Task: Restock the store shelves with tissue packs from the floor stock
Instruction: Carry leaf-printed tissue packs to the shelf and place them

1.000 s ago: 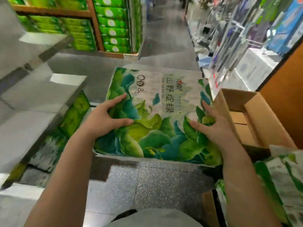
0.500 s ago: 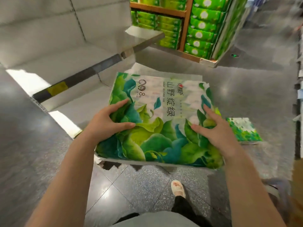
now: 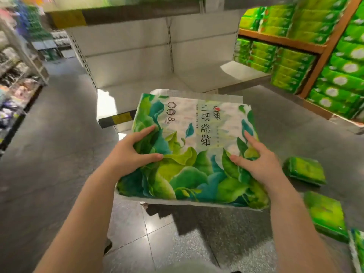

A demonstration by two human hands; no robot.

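A large tissue pack (image 3: 189,146) with a green leaf print and white top is held flat in front of me, above the grey floor. My left hand (image 3: 134,152) grips its left side, thumb on top and fingers curled into the wrapper. My right hand (image 3: 258,160) grips its right side the same way. Straight ahead stands a white shelf unit (image 3: 137,56) with bare boards. Two smaller green tissue packs (image 3: 305,170) (image 3: 325,215) lie on the floor at the right.
A wooden rack (image 3: 315,48) packed with bright green tissue boxes fills the upper right. Shelves of mixed goods (image 3: 17,81) line the left aisle side. Grey tiled floor (image 3: 49,154) stretches between them.
The view has swung left, from the cardboard box and the right aisle to the white shelf. Both hands keep the same hold on the pack, now facing the shelf.
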